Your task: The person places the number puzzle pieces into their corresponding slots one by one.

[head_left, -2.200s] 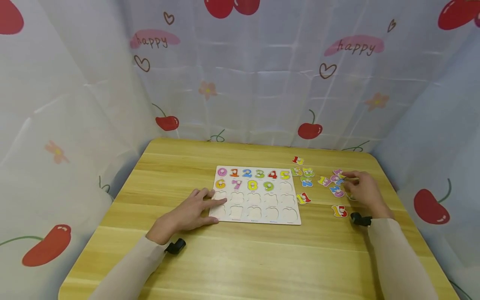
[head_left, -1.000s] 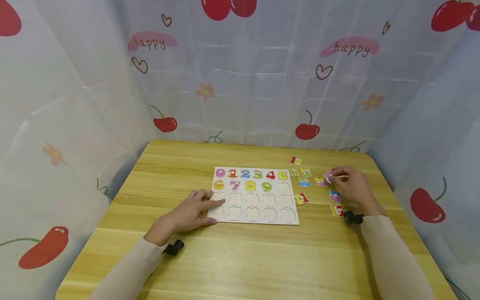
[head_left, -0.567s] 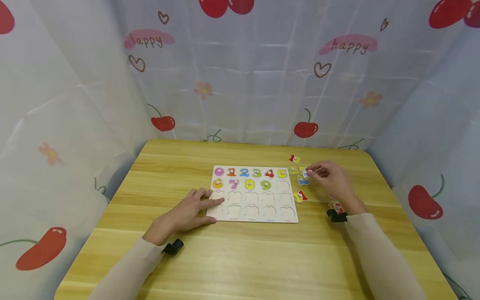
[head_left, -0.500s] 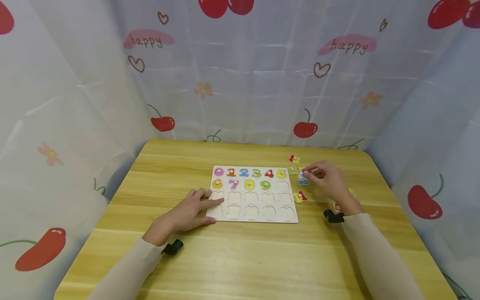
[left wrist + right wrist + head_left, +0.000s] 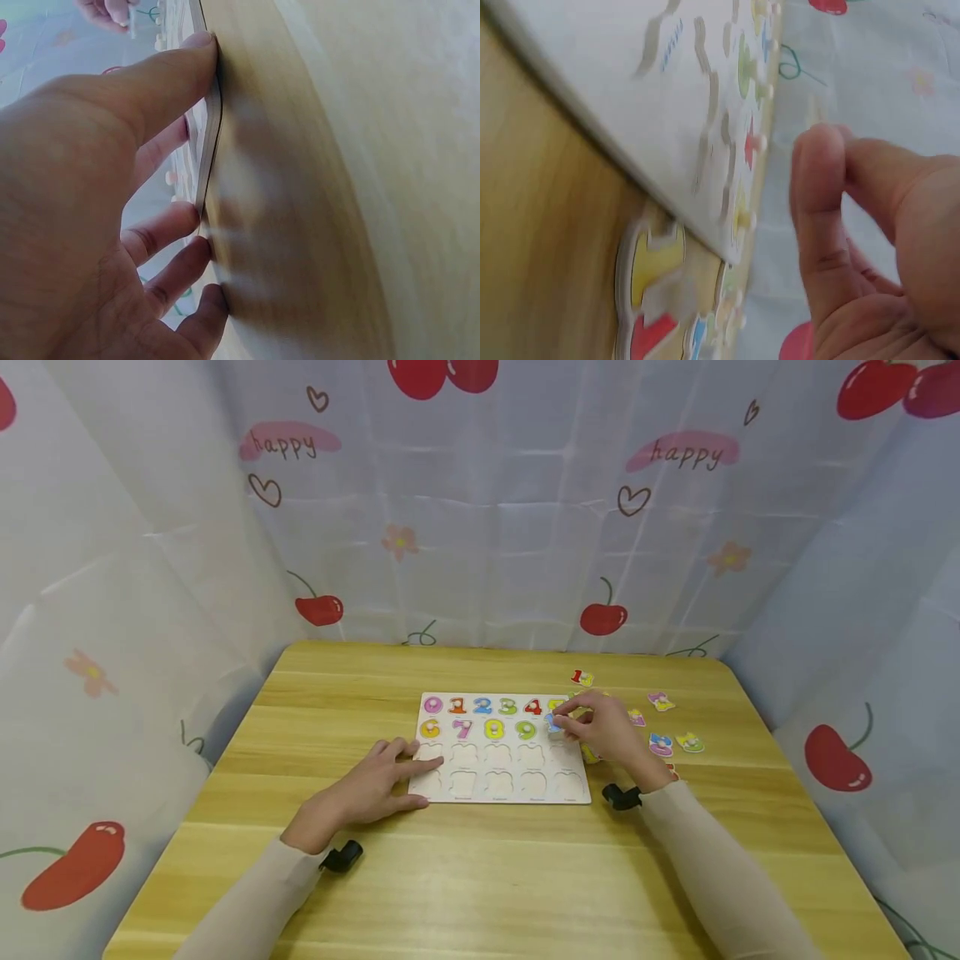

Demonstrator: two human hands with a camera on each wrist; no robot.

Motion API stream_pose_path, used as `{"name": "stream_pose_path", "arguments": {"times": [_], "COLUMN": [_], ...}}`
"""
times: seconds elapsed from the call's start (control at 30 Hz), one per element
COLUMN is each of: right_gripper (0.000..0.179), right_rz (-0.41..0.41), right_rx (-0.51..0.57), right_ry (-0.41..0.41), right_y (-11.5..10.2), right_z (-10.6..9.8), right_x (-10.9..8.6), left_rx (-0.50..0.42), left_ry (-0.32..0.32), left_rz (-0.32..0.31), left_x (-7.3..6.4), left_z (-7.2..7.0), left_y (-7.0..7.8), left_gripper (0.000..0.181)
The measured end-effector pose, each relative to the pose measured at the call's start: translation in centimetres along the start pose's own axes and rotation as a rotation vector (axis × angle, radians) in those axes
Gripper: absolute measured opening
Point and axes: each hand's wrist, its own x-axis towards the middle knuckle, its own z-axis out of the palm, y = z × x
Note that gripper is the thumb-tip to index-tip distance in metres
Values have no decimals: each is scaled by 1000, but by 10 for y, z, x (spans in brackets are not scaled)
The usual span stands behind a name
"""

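My relaxed left hand (image 5: pixel 371 783) is resting on the left edge of a white rectangular puzzle board (image 5: pixel 480 767), with yellow wood-grain table (image 5: pixel 450 877) stretching before its near edge and colourful loose number pieces (image 5: pixel 660 744) lying rightward. Shifted left since the earlier frames, my right hand (image 5: pixel 609 725) is pinching a bluish number piece (image 5: pixel 551 723) over the second row's right end; my fingers are hiding its direction and long axis.

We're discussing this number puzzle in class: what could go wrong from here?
1. The right grip pinches a partly hidden blue piece over the end of the second row; if slightly turned, it may not seat.
2. The left grip touches the board only at its left side, so a push on the right might shift it.
3. A yellow-and-red piece lies by the board's right edge, near the right grip, and could get knocked.
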Motion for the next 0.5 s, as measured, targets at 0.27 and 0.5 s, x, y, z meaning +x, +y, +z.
{"name": "stream_pose_path", "arguments": {"times": [0.27, 0.5], "right_gripper": [12, 10], "right_rz": [70, 85], "right_rx": [-198, -211], "right_ry": [-20, -23], "right_y": [-4, -3], "right_z": [12, 14], "right_x": [3, 1], "left_rx": [-6, -7], "left_ry": [-9, 0], "left_rz": [7, 1], "left_x": [0, 0], "left_z": [-1, -3], "left_y": [1, 2], "left_gripper": [65, 66]}}
